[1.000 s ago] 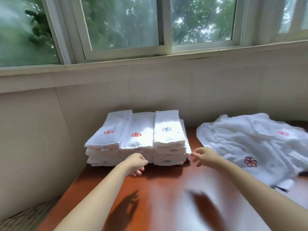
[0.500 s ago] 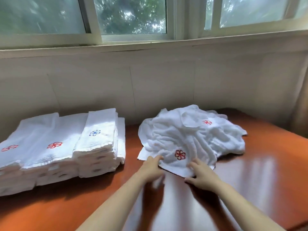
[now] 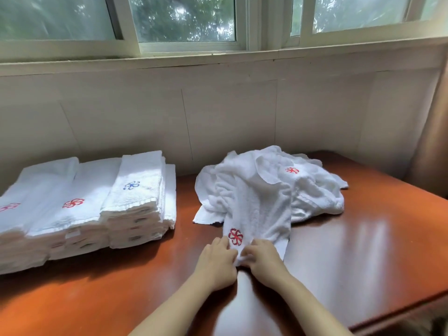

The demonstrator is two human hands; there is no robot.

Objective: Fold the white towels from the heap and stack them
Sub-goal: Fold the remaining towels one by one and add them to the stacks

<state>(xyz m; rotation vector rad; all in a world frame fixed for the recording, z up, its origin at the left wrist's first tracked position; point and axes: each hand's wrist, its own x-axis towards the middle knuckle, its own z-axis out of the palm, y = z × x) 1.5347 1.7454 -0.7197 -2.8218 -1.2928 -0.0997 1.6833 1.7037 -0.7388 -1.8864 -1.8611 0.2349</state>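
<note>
Both your left hand (image 3: 218, 259) and right hand (image 3: 262, 257) pinch a white terry towel (image 3: 259, 209) on the glossy reddish-brown wooden table (image 3: 351, 251), set against a cream panelled wall (image 3: 230, 112) below windows (image 3: 184, 18).

Window (image 3: 184, 19) daylight, table (image 3: 368, 241) glare, edges seemingly warped

Wooden table (image 3: 363, 251), tiled wall (image 3: 230, 112), windows (image 3: 184, 18)

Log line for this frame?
step: take towel from heap | left hand: pinches towel's near edge | right hand: pinches same edge | folded stacks: left side of table
</note>
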